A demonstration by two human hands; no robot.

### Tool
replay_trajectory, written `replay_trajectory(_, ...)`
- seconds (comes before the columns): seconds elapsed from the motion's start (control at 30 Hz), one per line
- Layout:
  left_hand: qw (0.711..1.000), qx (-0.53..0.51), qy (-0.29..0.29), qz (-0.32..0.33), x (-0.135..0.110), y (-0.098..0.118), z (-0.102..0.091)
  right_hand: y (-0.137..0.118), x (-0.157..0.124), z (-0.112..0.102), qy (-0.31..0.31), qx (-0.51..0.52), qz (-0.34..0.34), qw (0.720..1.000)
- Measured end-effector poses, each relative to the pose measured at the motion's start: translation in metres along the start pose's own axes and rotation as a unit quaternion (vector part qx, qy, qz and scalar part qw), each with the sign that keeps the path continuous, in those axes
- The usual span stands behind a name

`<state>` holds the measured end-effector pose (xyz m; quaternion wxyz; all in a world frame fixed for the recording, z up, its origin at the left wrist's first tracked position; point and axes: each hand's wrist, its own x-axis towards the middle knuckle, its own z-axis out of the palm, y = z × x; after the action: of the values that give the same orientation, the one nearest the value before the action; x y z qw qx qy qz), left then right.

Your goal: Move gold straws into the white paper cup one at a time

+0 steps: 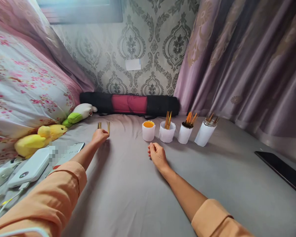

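White cups (185,135), three stocked with sticks (167,121); I see golden rods (109,127) outside at left hand (100,135), grip unclear; right hand (158,156) apart, curled.

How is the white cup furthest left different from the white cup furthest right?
The left cup is short, while the right cup is taller. The left cup has no sticks poking out, but the right cup has several sticks. The left cup shows a yellow-orange inside; the right cup shows a shiny rim above its white side. Both have white sides and stand on the grey sheet.
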<state>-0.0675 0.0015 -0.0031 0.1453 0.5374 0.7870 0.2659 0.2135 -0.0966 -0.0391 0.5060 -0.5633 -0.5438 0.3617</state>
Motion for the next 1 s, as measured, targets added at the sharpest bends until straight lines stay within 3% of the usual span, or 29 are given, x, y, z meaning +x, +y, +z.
replay_trajectory(0.4, 0.991, 0.125, 0.012, 0.039, 0.012, -0.002, 0.001, 0.006, 0.002, 0.001, 0.001, -0.012, -0.021, 1.0)
replay_trajectory(1.0, 0.984, 0.171, 0.001, 0.053, 0.016, -0.003, 0.009, 0.009, 0.002, 0.001, -0.001, -0.029, -0.034, 0.999)
